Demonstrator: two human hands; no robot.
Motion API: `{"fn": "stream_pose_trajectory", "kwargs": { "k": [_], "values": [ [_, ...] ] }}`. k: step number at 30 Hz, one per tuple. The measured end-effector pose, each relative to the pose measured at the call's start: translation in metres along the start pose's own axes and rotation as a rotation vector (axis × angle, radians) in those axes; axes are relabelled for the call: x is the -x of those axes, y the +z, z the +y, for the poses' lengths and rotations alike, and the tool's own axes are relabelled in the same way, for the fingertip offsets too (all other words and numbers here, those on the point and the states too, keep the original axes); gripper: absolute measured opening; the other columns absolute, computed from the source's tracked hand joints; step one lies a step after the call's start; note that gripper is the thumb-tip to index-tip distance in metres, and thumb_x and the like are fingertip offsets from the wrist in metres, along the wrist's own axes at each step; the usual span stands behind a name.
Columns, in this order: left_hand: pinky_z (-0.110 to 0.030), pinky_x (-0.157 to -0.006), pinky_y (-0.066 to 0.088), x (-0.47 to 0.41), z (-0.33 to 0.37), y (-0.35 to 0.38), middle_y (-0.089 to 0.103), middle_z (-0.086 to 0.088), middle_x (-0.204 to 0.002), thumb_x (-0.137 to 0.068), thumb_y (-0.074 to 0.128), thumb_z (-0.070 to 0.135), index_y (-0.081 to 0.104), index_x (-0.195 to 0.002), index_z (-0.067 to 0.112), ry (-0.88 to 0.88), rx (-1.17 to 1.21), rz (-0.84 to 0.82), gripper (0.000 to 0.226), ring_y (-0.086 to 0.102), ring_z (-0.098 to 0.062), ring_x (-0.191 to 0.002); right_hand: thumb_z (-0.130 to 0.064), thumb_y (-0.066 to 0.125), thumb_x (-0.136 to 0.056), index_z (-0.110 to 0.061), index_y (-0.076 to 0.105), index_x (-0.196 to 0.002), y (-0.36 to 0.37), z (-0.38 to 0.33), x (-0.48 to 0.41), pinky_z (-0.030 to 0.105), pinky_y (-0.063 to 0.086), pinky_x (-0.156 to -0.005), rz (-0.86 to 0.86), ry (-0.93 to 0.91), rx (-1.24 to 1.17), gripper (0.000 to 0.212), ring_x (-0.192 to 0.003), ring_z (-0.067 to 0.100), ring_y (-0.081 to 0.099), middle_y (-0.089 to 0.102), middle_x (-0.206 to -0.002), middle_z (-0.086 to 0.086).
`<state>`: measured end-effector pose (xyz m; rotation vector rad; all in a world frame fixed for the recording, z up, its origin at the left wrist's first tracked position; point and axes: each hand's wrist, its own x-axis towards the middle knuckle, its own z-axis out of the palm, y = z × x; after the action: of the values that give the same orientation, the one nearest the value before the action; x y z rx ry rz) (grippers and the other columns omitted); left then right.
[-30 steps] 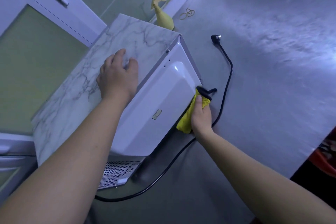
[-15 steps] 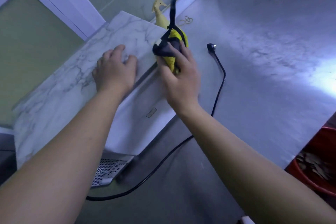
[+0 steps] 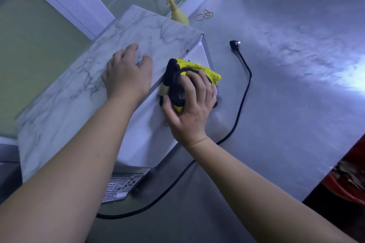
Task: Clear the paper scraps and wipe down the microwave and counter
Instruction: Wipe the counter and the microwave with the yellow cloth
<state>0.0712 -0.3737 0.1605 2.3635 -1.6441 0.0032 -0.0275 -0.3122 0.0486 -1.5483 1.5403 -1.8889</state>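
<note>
The microwave (image 3: 83,92) stands on the steel counter (image 3: 286,89), turned so its white back panel faces me; its top has a marble pattern. My left hand (image 3: 126,77) rests flat on that top, fingers spread. My right hand (image 3: 189,104) grips a bunched yellow and black cloth (image 3: 199,70) and presses it against the upper part of the white back panel. No paper scraps show on the counter.
A black power cord (image 3: 243,96) runs from the microwave's base across the counter to its loose plug (image 3: 235,44). A yellow spray bottle (image 3: 177,13) and some rubber bands (image 3: 205,15) lie by the wall. A red bin (image 3: 351,181) holding scraps sits below the counter edge.
My right hand lifted the cloth from the panel's lower right corner up over the top edge, then brought it down onto the upper back panel. My left hand has stayed on the microwave top.
</note>
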Motion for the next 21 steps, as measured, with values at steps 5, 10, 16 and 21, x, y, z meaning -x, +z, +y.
{"fn": "stream_pose_trajectory", "kwargs": {
  "k": [5,10,16,21],
  "values": [
    [-0.046,-0.115,0.021,-0.001,-0.001,0.001,0.036,0.000,-0.156,-0.095,0.035,0.049,0.040,-0.146,0.037,0.010,-0.009,0.012,0.053,0.030,-0.025,-0.142,-0.050,0.061,-0.082,-0.021,0.058,-0.137,0.004,0.006,0.013,0.062,0.026,-0.111,-0.012,0.169,0.056,0.062,-0.145,0.033,0.035,0.046,-0.151,0.015],
    [-0.045,-0.116,0.019,-0.001,-0.002,0.002,0.035,0.001,-0.156,-0.095,0.034,0.050,0.039,-0.146,0.038,0.005,0.002,0.008,0.053,0.029,-0.024,-0.143,-0.049,0.057,-0.083,-0.021,0.047,-0.144,0.012,0.024,0.025,0.062,0.030,-0.112,0.043,0.265,-0.059,0.068,-0.146,0.037,0.032,0.036,-0.154,0.024],
    [-0.044,-0.115,0.019,0.000,-0.001,0.002,0.036,0.003,-0.155,-0.095,0.035,0.050,0.041,-0.145,0.039,-0.004,0.009,0.011,0.052,0.029,-0.022,-0.142,-0.049,0.047,-0.091,-0.030,0.040,-0.149,0.015,0.046,0.034,0.036,0.028,-0.116,0.090,0.667,-0.324,0.061,-0.145,0.021,0.036,0.040,-0.155,0.004],
    [-0.046,-0.116,0.019,-0.001,0.000,0.001,0.035,0.001,-0.156,-0.094,0.035,0.050,0.041,-0.144,0.040,-0.017,-0.002,-0.002,0.051,0.029,-0.024,-0.142,-0.080,0.040,-0.084,-0.042,0.052,-0.139,0.003,0.051,0.060,0.045,0.043,-0.110,-0.154,1.697,-0.634,0.068,-0.123,0.019,0.057,0.061,-0.134,-0.012]
  ]
}}
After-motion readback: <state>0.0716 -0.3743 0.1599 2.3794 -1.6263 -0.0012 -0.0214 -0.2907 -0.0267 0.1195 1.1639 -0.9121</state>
